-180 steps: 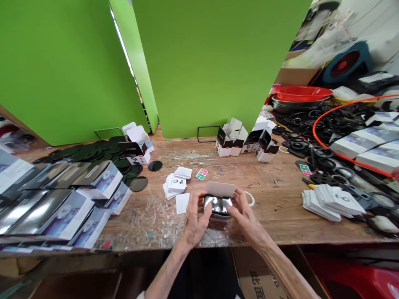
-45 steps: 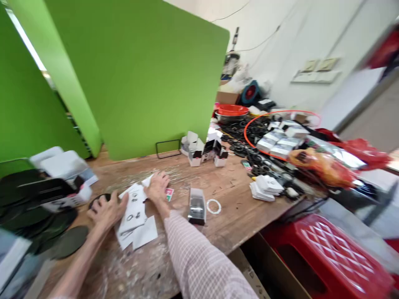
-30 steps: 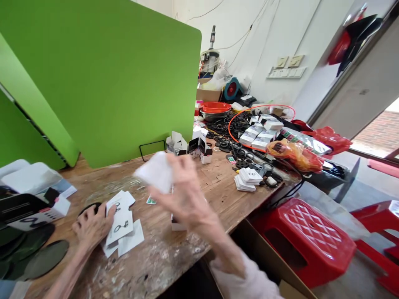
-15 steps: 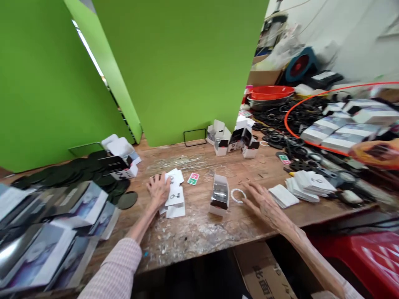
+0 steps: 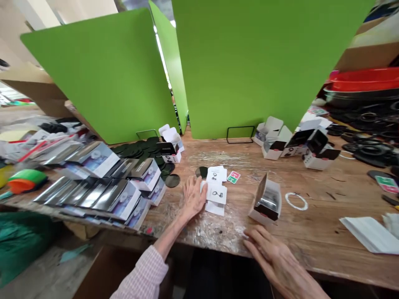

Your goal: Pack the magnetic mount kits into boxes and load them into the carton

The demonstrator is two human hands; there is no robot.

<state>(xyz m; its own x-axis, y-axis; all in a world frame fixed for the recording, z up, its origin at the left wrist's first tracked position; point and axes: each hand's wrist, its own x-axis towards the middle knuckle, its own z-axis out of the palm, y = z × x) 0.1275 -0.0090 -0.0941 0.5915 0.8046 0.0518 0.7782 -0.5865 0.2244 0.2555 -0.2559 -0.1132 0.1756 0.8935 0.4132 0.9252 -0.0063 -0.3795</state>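
My left hand rests on the wooden table with its fingers spread, touching the left edge of some folded white leaflets printed with small drawings. Near the table's front edge, my right hand is open, fingers stretched out and holding nothing. Just beyond it stands an open white and black box with something clear and shiny inside. To that box's right lies a white ring. A red and green card lies beside the leaflets, and a dark round disc is behind my left fingers.
Packed boxes are stacked at the left, with dark discs behind them. Green panels stand along the back. Open small boxes sit before them. White folded sheets and black rings lie at the right.
The view has swung left. My right hand has moved from beside the white ring toward the table's front edge. My left hand stays at the leaflets, and the dark disc behind them now shows.
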